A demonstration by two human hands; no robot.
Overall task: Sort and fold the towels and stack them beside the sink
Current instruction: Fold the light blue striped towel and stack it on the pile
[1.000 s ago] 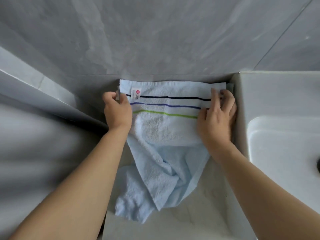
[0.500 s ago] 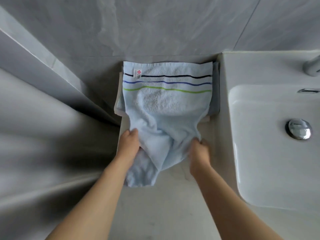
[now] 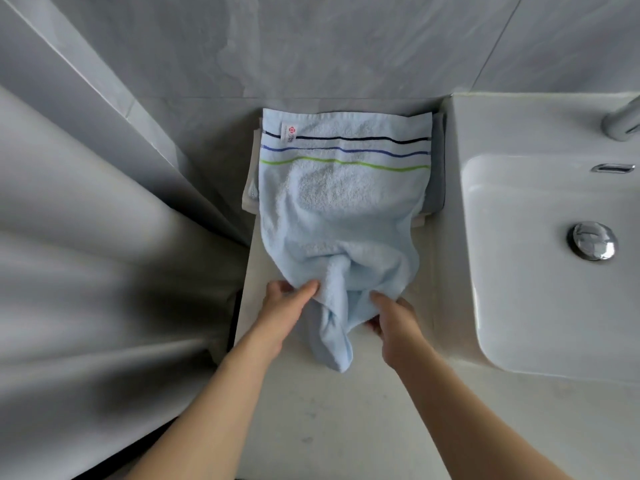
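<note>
A light blue towel (image 3: 341, 202) with black, blue and green stripes lies on the counter against the back wall, its far end spread over a stack of folded towels (image 3: 437, 174) whose grey and cream edges show beside it. The towel's near end is bunched and hangs toward me. My left hand (image 3: 287, 306) pinches the bunched near edge on the left. My right hand (image 3: 391, 315) grips the near edge on the right, fingers tucked under the cloth.
A white sink (image 3: 540, 271) with a chrome drain plug (image 3: 593, 241) lies right of the towels, a chrome tap (image 3: 623, 123) at its far edge. Grey tiled wall behind. A pale counter (image 3: 329, 410) reaches toward me. A grey ledge and drop run along the left.
Both hands left the towel's far striped end and came back to its near bunched end, where they now hold the edge. The view has shifted right, showing more sink.
</note>
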